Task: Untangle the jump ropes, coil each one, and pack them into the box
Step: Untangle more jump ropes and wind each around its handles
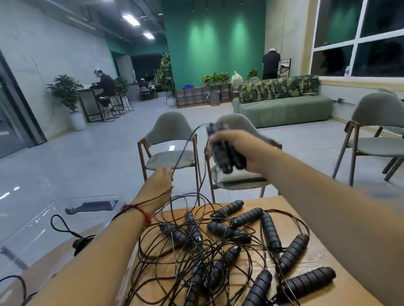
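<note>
Two black jump-rope handles (226, 153) sit side by side in the right grip (240, 151), which is closed round their middles, up at 12 o'clock from the bench (319, 261). Their long axes run from 11 o'clock at the blurred top ends down to 5 o'clock at the butt ends. One thin cord (185, 151) leaves those top ends and drops toward 7 o'clock to the left grip (160, 180), which curls round it, fingertips hidden behind the back of the hand. Roughly a dozen more handles lie in the tangled pile (211, 251) at 6 o'clock on the bench, pointing every way. Looped cords cover several and the lower edge cuts off others, so the count is not firm. One clear box (27, 227) stands at 9 o'clock, its walls hard to trace, holding a dark shape too indistinct to identify.
</note>
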Tool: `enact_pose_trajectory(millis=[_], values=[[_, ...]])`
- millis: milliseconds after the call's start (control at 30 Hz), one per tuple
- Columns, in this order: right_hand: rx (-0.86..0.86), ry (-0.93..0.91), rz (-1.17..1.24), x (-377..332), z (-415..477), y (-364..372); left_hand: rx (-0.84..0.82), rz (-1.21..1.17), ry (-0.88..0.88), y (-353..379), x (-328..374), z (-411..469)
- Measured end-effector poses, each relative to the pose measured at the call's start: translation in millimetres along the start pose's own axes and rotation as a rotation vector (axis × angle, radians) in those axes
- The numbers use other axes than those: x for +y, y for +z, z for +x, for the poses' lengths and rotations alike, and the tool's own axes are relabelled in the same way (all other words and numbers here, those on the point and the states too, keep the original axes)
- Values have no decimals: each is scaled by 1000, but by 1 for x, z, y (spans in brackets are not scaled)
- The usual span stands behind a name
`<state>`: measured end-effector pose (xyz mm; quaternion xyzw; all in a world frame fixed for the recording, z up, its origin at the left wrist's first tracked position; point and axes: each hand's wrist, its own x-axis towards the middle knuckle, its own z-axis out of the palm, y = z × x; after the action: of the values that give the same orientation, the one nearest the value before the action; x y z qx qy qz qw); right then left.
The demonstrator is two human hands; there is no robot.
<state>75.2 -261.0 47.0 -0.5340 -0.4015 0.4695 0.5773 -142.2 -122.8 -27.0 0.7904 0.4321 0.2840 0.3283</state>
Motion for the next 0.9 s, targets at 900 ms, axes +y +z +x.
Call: enact_pose_trajectory(millis=[900], values=[[-97,-75,-348,29,-90,62,-401,-1032,-185,-64,172,0]])
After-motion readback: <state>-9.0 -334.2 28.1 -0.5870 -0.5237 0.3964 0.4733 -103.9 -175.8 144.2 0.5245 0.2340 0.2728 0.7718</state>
